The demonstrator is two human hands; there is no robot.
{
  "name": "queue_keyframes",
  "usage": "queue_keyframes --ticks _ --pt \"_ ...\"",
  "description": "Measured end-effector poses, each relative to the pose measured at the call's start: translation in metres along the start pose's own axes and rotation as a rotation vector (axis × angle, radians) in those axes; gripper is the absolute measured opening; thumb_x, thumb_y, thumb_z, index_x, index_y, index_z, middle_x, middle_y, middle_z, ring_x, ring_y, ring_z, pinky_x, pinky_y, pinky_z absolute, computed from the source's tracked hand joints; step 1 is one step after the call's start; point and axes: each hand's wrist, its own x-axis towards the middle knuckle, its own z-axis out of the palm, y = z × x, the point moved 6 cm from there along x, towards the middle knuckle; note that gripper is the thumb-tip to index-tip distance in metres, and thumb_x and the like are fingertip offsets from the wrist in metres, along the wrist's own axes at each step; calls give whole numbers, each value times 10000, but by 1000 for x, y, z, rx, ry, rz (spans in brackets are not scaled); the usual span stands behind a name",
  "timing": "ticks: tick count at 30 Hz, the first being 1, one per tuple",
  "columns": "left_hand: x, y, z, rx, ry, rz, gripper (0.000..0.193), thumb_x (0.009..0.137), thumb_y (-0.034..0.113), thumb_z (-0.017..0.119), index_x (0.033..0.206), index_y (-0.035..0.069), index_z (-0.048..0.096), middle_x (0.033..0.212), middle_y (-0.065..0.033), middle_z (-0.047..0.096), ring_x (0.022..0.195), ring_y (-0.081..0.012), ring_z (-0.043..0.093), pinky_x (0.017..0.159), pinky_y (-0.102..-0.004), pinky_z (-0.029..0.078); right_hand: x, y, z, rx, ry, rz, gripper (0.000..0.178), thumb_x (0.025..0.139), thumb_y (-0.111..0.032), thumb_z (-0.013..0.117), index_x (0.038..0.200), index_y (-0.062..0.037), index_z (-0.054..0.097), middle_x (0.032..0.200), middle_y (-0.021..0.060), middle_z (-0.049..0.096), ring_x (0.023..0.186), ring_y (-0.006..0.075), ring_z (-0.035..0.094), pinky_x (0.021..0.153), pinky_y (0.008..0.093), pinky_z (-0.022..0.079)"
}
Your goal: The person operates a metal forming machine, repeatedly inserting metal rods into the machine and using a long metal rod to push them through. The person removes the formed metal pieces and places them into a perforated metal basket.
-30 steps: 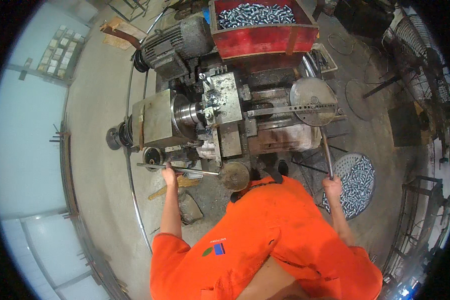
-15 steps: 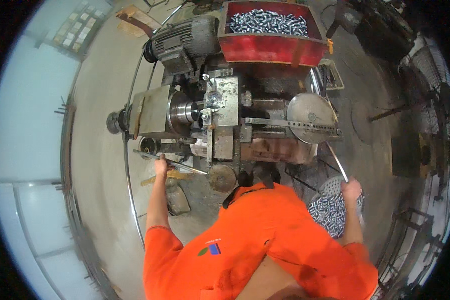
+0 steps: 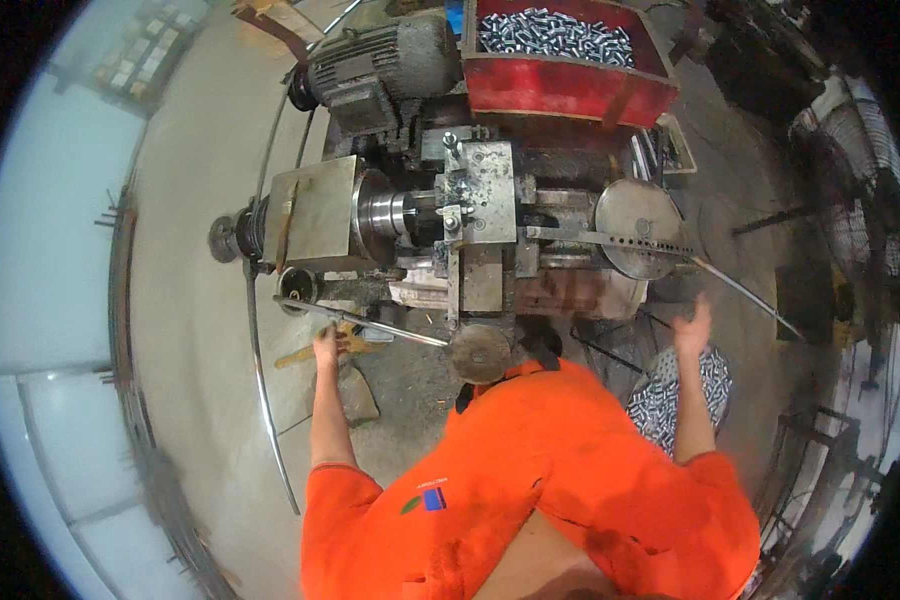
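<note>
Now our left hand [image 3: 329, 345], loosely spread, gripping nothing we see, just below left rod [image 3: 380, 326], contact unclear; our right hand [image 3: 692, 328], splayed, empty, apart from right rod [image 3: 748, 297] slanting right of disc [image 3: 632, 208].

Muted, diffuse light, brightest along the pale wall [image 3: 60, 270] at left, straight edges bowing toward black corners

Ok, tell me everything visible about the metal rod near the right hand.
The rod is slim, silvery and plain, like bare metal. It slants down and rightward in the picture from beside the round disc, its lower end free; how it attaches is unclear. The right hand is open beside it, not gripping it.
</note>
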Motion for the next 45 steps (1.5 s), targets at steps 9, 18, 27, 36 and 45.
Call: queue_keyframes --ticks 9,18,27,36,45 --pt "56 -49 69 1127 -116 437 291 784 347 544 883 94 646 812 -135 645 759 -334 619 645 -422 489 -135 20 16 -29 -465 241 210 620 -179 580 754 -44 669 768 139 650 729 298 628 704 355 500" --pt "64 -178 95 822 67 820 475 856 403 446 1157 44 521 1119 -164 574 966 -317 578 801 -422 463 -104 -12 40 37 -638 23 210 661 -143 575 815 -40 674 795 165 648 760 274 643 698 317 497" --pt "16 -73 87 808 -68 138 494 807 460 519 1103 64 525 966 -199 615 913 -383 577 757 -452 471 44 -178 -29 242 -430 -24 343 611 -109 572 932 -11 641 894 172 640 823 311 618 766 365 478" --pt "-41 19 -126 572 406 384 296 837 275 548 1019 45 590 728 -157 624 616 -204 600 556 -354 449 56 -496 -18 635 -403 -956 252 556 -161 576 766 -38 641 859 150 609 846 333 576 799 373 458" --pt "-186 -124 -221 571 763 -303 636 876 555 284 943 36 646 895 -213 622 875 -379 582 760 -456 436 30 -550 28 199 -691 -1020 253 546 -187 582 695 5 652 792 215 623 780 366 605 739 393 497"
